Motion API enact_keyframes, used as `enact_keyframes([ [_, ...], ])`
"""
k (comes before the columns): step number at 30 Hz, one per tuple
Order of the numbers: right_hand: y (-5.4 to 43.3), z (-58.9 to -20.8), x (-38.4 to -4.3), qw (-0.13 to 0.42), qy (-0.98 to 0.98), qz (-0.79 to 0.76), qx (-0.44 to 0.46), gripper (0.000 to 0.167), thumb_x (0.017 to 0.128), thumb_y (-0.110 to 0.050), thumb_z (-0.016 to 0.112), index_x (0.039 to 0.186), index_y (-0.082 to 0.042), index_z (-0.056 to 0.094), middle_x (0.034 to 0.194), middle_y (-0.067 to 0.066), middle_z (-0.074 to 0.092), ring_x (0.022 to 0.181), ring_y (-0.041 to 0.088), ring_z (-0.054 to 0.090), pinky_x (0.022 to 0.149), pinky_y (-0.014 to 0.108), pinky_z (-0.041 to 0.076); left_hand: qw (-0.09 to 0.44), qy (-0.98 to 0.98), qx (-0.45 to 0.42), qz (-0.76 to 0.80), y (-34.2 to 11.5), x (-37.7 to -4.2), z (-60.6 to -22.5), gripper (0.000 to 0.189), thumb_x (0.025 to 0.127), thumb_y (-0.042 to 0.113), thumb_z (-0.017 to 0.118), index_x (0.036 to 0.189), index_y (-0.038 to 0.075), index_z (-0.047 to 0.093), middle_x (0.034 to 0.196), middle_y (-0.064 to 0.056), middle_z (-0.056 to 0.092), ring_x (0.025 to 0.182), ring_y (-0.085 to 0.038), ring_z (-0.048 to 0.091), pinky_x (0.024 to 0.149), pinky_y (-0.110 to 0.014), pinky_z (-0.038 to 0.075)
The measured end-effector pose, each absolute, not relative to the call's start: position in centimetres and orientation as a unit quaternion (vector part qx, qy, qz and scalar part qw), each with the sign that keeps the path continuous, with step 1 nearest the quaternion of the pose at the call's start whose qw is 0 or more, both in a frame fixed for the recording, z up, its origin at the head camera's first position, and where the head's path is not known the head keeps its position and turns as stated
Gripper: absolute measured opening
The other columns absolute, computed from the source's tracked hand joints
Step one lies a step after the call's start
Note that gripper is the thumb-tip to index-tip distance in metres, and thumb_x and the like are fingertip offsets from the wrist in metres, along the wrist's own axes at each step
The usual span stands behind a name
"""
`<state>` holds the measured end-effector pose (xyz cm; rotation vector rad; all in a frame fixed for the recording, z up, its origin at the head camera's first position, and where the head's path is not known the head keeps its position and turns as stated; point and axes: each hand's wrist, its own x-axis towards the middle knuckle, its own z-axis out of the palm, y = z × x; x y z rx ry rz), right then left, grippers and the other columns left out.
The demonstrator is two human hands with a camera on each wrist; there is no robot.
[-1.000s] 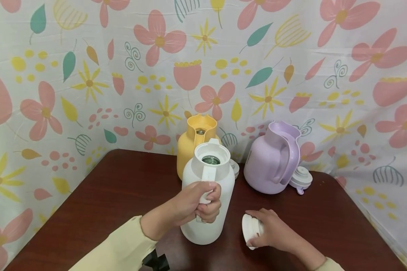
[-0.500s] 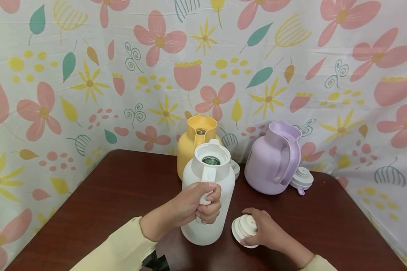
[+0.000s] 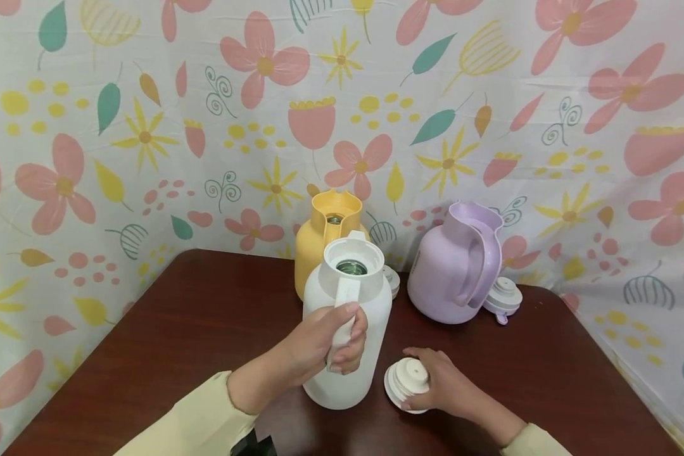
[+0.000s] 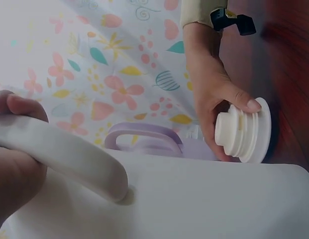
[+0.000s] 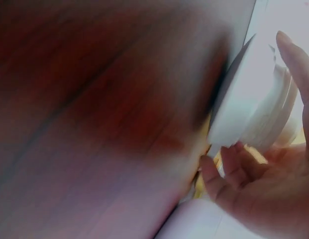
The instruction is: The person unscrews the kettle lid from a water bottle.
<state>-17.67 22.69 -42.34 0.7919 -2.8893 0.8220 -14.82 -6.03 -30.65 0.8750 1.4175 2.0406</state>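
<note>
A white thermos jug [image 3: 373, 304] stands upright with its top uncovered, the glass liner showing in its mouth. My left hand [image 3: 325, 342] grips its handle [image 4: 79, 159], fingers curled round it. To the right of the jug, my right hand [image 3: 453, 386] holds a white stopper [image 3: 407, 379] between thumb and fingers. The stopper has its wide flange down and its stepped plug end up, close over the table. In the right wrist view, a fingertip and the thumb [image 5: 296, 59] sit at opposite sides of the stopper, its flange towards the tabletop.
Behind the white jug stands a yellow thermos jug [image 3: 308, 253], uncovered, with a white lid [image 3: 393, 282] beside it. A lilac thermos jug [image 3: 439, 275] stands at the back right, its lid [image 3: 503, 296] at its side. The brown table [image 3: 216, 304] meets a flowered cloth [image 3: 251, 152].
My right hand has turned the stopper from on edge to flange down and brought it lower and left, nearer the white jug. My left hand keeps its grip on the handle.
</note>
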Motion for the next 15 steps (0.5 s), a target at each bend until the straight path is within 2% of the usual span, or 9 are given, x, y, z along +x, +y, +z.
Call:
enact_keyframes([
  [4, 23.8, -42.2, -17.7, 0.003, -0.924, 0.261, 0.279, 0.089, 0.068, -0.039, 0.094, 0.138, 0.001, 0.057, 0.133, 0.014, 0.066, 0.117, 0.031, 0.057, 0.095, 0.030, 0.049, 0.217, 0.551, 0.318, 0.740, -6.0, -14.6, -30.7, 0.044, 0.109, 0.041, 0.036, 0.081, 0.007, 0.040, 0.058, 0.010, 0.042, 0.050, -0.006, 0.040, 0.054, -0.021, 0.037],
  [8, 24.9, -42.6, -17.6, 0.016, -0.924, 0.236, 0.299, 0.092, 0.069, -0.042, 0.093, 0.141, 0.001, 0.055, 0.138, 0.016, 0.064, 0.123, 0.037, 0.057, 0.101, 0.035, 0.050, 0.195, 0.578, 0.325, 0.723, -6.4, -14.7, -31.2, 0.049, 0.109, 0.034, 0.034, 0.087, -0.010, 0.036, 0.062, 0.009, 0.048, 0.057, -0.008, 0.048, 0.060, -0.022, 0.043],
  [11, 25.7, -43.2, -17.8, 0.023, -0.923, 0.229, 0.308, 0.093, 0.069, -0.045, 0.092, 0.142, 0.000, 0.056, 0.138, 0.016, 0.063, 0.125, 0.040, 0.058, 0.103, 0.038, 0.051, 0.180, 0.600, 0.329, 0.707, -6.8, -14.6, -31.8, 0.049, 0.108, 0.030, 0.034, 0.093, -0.017, 0.038, 0.065, 0.006, 0.054, 0.063, -0.008, 0.053, 0.067, -0.024, 0.049],
  [12, 25.9, -43.5, -17.9, 0.024, -0.921, 0.232, 0.312, 0.091, 0.069, -0.045, 0.092, 0.141, -0.001, 0.056, 0.137, 0.016, 0.064, 0.125, 0.040, 0.058, 0.103, 0.039, 0.050, 0.171, 0.604, 0.337, 0.702, -6.9, -14.5, -32.1, 0.049, 0.108, 0.030, 0.034, 0.094, -0.017, 0.040, 0.065, 0.001, 0.055, 0.065, -0.007, 0.055, 0.069, -0.024, 0.050],
  [15, 26.7, -44.9, -18.8, 0.051, -0.904, 0.247, 0.344, 0.082, 0.072, -0.045, 0.090, 0.138, -0.006, 0.060, 0.132, 0.010, 0.067, 0.124, 0.030, 0.060, 0.103, 0.031, 0.048, 0.135, 0.613, 0.375, 0.682, -7.1, -14.4, -32.7, 0.051, 0.110, 0.032, 0.035, 0.092, -0.014, 0.044, 0.064, -0.014, 0.054, 0.064, -0.011, 0.057, 0.070, -0.026, 0.052],
])
